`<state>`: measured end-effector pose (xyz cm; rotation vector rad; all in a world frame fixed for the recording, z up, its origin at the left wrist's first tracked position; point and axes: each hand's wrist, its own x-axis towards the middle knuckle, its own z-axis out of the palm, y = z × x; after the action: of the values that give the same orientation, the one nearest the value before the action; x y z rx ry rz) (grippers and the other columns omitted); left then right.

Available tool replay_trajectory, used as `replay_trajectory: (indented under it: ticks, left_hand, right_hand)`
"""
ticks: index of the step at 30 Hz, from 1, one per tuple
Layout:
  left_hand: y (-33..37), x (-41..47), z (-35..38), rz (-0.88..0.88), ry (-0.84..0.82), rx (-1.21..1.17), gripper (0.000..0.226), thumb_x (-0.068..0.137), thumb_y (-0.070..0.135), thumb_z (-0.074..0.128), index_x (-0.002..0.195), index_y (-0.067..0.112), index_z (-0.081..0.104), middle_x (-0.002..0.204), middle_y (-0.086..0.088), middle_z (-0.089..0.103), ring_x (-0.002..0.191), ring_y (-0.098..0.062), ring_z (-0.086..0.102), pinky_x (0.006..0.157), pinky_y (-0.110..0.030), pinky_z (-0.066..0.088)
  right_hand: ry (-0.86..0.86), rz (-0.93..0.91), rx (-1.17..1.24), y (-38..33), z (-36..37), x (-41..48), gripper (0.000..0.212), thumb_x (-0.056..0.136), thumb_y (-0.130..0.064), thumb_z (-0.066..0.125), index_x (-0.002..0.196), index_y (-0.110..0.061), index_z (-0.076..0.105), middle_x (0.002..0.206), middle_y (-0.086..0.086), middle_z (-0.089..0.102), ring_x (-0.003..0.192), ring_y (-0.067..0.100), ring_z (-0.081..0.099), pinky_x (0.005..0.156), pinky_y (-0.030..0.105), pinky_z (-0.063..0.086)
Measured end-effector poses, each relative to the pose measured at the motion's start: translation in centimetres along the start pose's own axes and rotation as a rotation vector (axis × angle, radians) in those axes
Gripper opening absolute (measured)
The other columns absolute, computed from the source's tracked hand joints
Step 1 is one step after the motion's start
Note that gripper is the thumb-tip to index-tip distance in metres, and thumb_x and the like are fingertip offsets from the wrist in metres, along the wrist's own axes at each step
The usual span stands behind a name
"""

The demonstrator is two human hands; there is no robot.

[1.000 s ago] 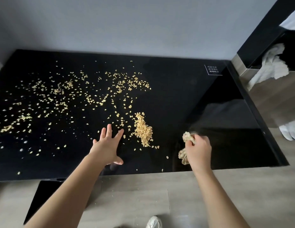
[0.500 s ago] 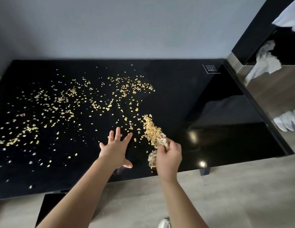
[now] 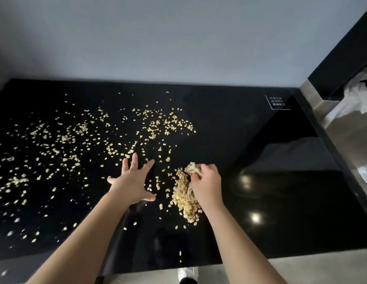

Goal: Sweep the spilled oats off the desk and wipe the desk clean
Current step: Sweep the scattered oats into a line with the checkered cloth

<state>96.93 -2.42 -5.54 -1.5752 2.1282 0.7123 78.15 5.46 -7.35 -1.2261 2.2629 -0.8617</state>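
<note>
Pale oat flakes (image 3: 154,124) lie scattered over the left and middle of a glossy black desk (image 3: 281,212). A dense pile of oats (image 3: 183,198) sits near the desk's middle front. My right hand (image 3: 206,184) is shut on a crumpled beige cloth (image 3: 193,171) and presses against the pile's right side. Just left of the pile, my left hand (image 3: 132,180) rests flat on the desk with its fingers spread, and it holds nothing.
A grey wall runs behind the desk. A small white-printed label (image 3: 277,101) sits at the desk's far right corner. To the right stands a dark unit with white cloth (image 3: 352,103) on it. A shoe (image 3: 186,273) shows below the front edge.
My right hand with the cloth has swept left from the desk's right side into the oat pile. The left hand has stayed flat on the desk. The view has shifted closer.
</note>
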Motion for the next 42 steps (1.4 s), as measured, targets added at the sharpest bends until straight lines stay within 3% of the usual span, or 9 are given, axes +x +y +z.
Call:
replay_trajectory:
  ticks: [5,9,13,21,27,30,33,36,42]
  left_hand:
    - [0.1,1.8,-0.6,-0.005,0.027,-0.026,0.112,0.070,0.051,0.077,0.148,0.048,-0.004,0.156,0.001,-0.027,0.144,-0.027,-0.023,0.104,-0.075,0.016]
    - [0.3,3.5,-2.0,-0.031,0.061,-0.064,0.109,0.070,0.050,0.077,0.148,0.049,0.001,0.157,0.004,-0.025,0.145,-0.025,-0.021,0.102,-0.076,0.019]
    - [1.0,5.2,-3.3,-0.041,0.037,-0.065,0.112,0.070,0.050,0.078,0.148,0.049,-0.002,0.156,0.003,-0.026,0.144,-0.027,-0.023,0.102,-0.076,0.017]
    - [0.6,6.7,-4.3,-0.025,0.032,-0.022,0.117,0.066,0.055,0.079,0.146,0.052,-0.006,0.155,0.006,-0.030,0.144,-0.026,-0.024,0.103,-0.076,0.017]
    - [0.3,7.3,-5.7,0.008,0.021,0.005,0.117,0.067,0.051,0.080,0.147,0.049,-0.006,0.156,0.004,-0.028,0.145,-0.028,-0.021,0.103,-0.074,0.022]
    - [-0.1,7.4,-5.9,0.031,0.028,0.014,0.114,0.067,0.052,0.079,0.148,0.047,-0.001,0.158,0.004,-0.020,0.146,-0.028,-0.014,0.106,-0.065,0.032]
    - [-0.7,7.7,-7.4,0.053,0.106,-0.007,0.101,0.069,0.054,0.077,0.149,0.040,0.017,0.158,0.003,0.011,0.144,-0.025,0.015,0.105,-0.048,0.041]
    - [-0.7,8.3,-8.7,0.084,0.238,0.023,0.092,0.068,0.057,0.076,0.144,0.035,0.030,0.144,0.003,0.031,0.132,-0.021,0.031,0.102,-0.043,0.041]
    - [-0.4,9.6,-7.6,0.073,0.114,0.063,0.118,0.063,0.060,0.078,0.151,0.035,0.003,0.160,-0.002,-0.009,0.147,-0.033,-0.006,0.113,-0.060,0.021]
  right_hand:
    - [0.160,0.017,0.051,1.1,-3.6,6.2,0.015,0.091,-0.006,0.059,0.104,-0.004,0.067,0.104,-0.002,0.051,0.073,0.000,0.051,0.063,0.001,0.040]
    - [0.211,0.049,0.004,1.9,-3.9,13.0,0.023,0.092,-0.006,0.057,0.114,-0.002,0.063,0.115,0.009,0.051,0.090,0.018,0.058,0.080,0.020,0.042]
    - [0.173,0.007,-0.054,1.4,-1.6,16.0,0.022,0.092,-0.007,0.057,0.112,-0.002,0.062,0.116,0.008,0.050,0.088,0.021,0.058,0.076,0.021,0.038]
    - [-0.315,-0.479,-0.062,-2.9,2.4,14.3,0.030,0.091,-0.010,0.059,0.120,-0.013,0.064,0.113,-0.006,0.050,0.089,0.004,0.052,0.080,0.017,0.046]
    - [-0.691,-0.436,0.103,-2.8,0.7,10.7,0.027,0.089,-0.008,0.061,0.114,-0.016,0.067,0.107,-0.012,0.055,0.097,0.002,0.057,0.089,0.018,0.048]
    - [-0.442,-0.263,0.166,-2.7,-1.3,13.4,0.028,0.089,-0.004,0.059,0.112,-0.017,0.067,0.106,-0.011,0.057,0.096,0.001,0.059,0.088,0.016,0.048]
    - [-0.072,-0.134,0.095,-1.8,-3.6,17.1,0.024,0.087,-0.005,0.059,0.108,-0.013,0.069,0.104,-0.003,0.058,0.095,0.011,0.060,0.078,0.010,0.039]
    - [0.020,-0.055,-0.040,0.7,-5.9,18.2,0.022,0.090,-0.007,0.058,0.109,-0.009,0.068,0.105,0.000,0.055,0.092,0.013,0.056,0.071,0.007,0.036]
    - [0.099,0.013,-0.260,4.9,-5.9,12.7,0.029,0.086,-0.002,0.063,0.114,-0.007,0.068,0.109,0.005,0.053,0.091,0.021,0.060,0.081,0.028,0.049]
